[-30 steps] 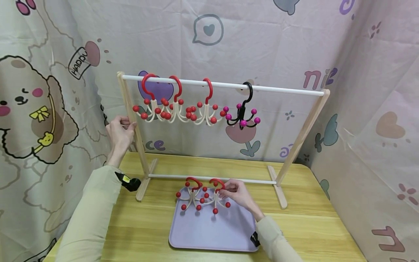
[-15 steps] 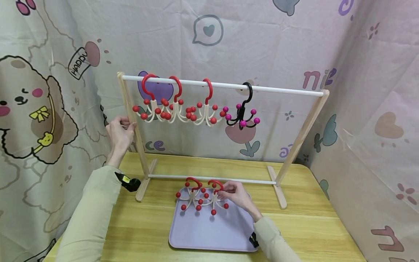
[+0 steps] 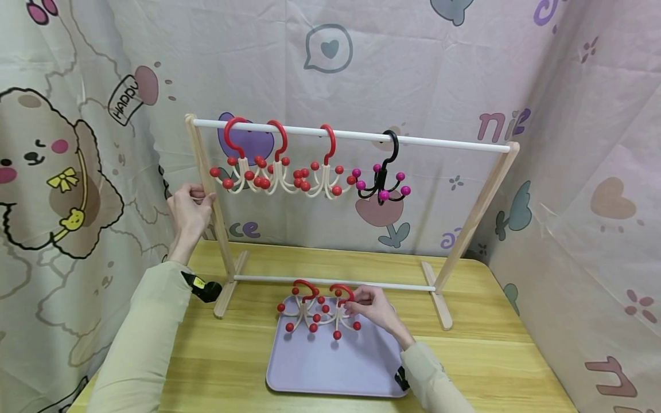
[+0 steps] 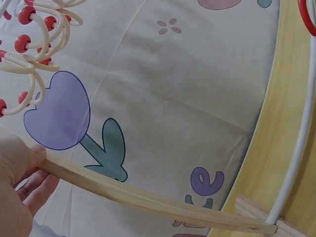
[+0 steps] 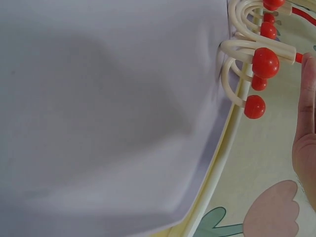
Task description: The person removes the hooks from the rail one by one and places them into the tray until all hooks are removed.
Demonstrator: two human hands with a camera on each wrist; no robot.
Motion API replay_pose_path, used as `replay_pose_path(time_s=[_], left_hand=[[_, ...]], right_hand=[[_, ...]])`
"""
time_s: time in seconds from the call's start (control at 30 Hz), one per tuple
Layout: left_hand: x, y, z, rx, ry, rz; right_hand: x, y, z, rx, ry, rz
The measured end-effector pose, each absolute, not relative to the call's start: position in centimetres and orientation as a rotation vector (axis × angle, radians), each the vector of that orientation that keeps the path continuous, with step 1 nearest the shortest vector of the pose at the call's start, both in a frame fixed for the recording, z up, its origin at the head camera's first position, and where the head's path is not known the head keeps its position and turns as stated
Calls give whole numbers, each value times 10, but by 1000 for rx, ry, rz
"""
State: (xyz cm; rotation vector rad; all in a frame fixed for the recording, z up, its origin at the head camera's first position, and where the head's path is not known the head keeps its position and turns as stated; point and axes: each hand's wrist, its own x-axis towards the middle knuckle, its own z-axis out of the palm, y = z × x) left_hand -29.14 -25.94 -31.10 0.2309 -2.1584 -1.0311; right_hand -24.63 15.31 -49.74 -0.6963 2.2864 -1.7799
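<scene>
My left hand point(image 3: 190, 213) grips the left wooden post point(image 3: 221, 229) of a small hanging rack. In the left wrist view, thumb and fingers close round that post point(image 4: 138, 196). My right hand point(image 3: 378, 311) pinches a cream multi-arm hanger point(image 3: 338, 314) at its red hook, over the back of a lilac tray point(image 3: 335, 370). The right wrist view has the same hanger point(image 5: 276, 51) upright at the tray's edge, its arms tipped with red balls. Close to its left on the tray stands a matching hanger point(image 3: 303, 311), their arms overlapping in the head view.
Three red-hooked cream hangers point(image 3: 325, 172) and a black hanger point(image 3: 381, 179) with magenta balls hang from the white top rod point(image 3: 444, 141). A lower white rod point(image 3: 403, 285) runs behind the tray. The rack's right foot point(image 3: 439, 298) stands on the wooden table point(image 3: 490, 355), before patterned curtains.
My right hand and the hanger it holds have shifted very slightly left, and the hanger has turned a little. The left hand has stayed still on the post.
</scene>
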Motion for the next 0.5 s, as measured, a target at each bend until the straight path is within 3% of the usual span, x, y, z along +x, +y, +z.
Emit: replay_pose_path(time_s=[0.5], left_hand=[[-292, -259, -311, 233, -2158, -1025]], right_hand=[[-246, 155, -497, -726, 2282, -1788]])
